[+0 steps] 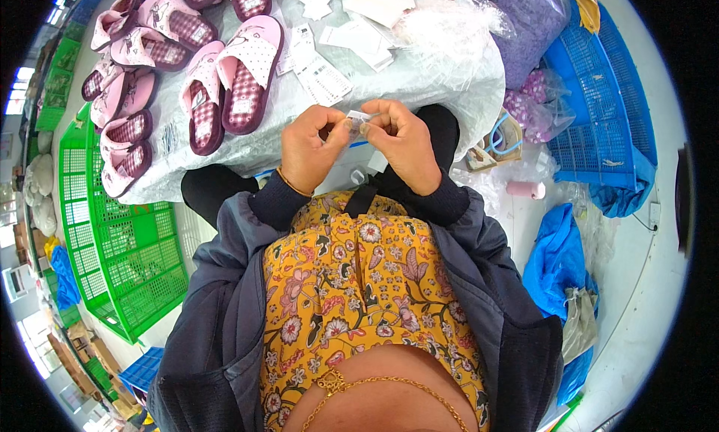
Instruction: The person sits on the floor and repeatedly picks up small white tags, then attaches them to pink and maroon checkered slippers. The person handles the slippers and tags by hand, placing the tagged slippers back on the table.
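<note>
- Gold necklace [332, 382] nearest the lens, at 6 o'clock; beyond it a yellow floral garment [367, 297] under an open dark grey jacket [217, 282]. Clock directions taken from the hands.
- Left hand [314, 143]: thumb and forefinger in a narrow pinch on one side of a small whitish piece [356, 117]. Thin bracelet [290, 182] at the wrist.
- Right hand [404, 143]: its fingers, likewise narrow, grip the same piece from the other side. Fingertips of both hands close together.
- The piece shows at the near edge of the tabletop [442, 87], which is draped in clear plastic. Part of it looks clear; too small to tell its kind.
- Between 9 and 10 o'clock: two pink slippers [246, 91] side by side, dark soles, checked insoles. Farther out, a cluster of similar slippers [153, 46], several overlapping.
- 11 o'clock: white printed cards [322, 76], loosely spread.
- Between 1 and 2: crumpled clear film [449, 27].
- 2 o'clock: purple bundle [524, 20].
- 3 o'clock: blue crate [588, 95].
- Near 4: pink roll [526, 190] on the floor; farther, blue plastic sheeting [553, 256].
- 8 o'clock: green crates [123, 271].
</note>
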Motion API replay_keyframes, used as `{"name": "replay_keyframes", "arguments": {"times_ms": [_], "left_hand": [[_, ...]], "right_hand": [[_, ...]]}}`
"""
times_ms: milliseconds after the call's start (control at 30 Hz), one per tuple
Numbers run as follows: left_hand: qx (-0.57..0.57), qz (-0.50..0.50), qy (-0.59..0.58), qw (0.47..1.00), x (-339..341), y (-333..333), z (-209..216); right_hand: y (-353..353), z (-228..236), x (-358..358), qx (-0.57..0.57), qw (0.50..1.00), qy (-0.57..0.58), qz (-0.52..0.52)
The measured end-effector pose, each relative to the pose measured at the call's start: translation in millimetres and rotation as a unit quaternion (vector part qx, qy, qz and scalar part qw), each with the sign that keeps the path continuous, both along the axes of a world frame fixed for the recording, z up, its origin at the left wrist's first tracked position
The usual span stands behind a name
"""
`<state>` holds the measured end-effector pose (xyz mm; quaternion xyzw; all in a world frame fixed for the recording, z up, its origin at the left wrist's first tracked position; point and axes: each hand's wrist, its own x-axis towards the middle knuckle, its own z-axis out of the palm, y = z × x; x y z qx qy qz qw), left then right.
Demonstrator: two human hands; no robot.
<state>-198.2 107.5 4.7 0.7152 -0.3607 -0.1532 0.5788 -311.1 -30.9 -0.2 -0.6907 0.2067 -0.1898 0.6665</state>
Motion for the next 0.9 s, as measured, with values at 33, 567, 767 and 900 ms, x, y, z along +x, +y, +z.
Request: {"name": "replay_keyframes", "arguments": {"times_ms": [33,567,767,900], "left_hand": [[0.012,-0.003,-0.066,0.998,1.5,-1.0,1.0],[0.068,-0.139,0.140,0.978,17.5,2.3,-8.9],[0.083,-0.093,0.066,0.990,16.4,0.4,-4.6],[0.086,-0.106,0.043,0.990,17.0,-8.5,14.1]], "right_hand": [[-1.4,0.0,0.9,-0.003,1.000,0.005,0.000],[-2.0,-3.1,-5.1,-0.005,0.997,0.030,0.072],[-17.7,9.0,-8.8,-0.282,0.956,-0.056,0.064],[-19.5,13.0,-3.4,-0.286,0.954,-0.088,0.029]]}}
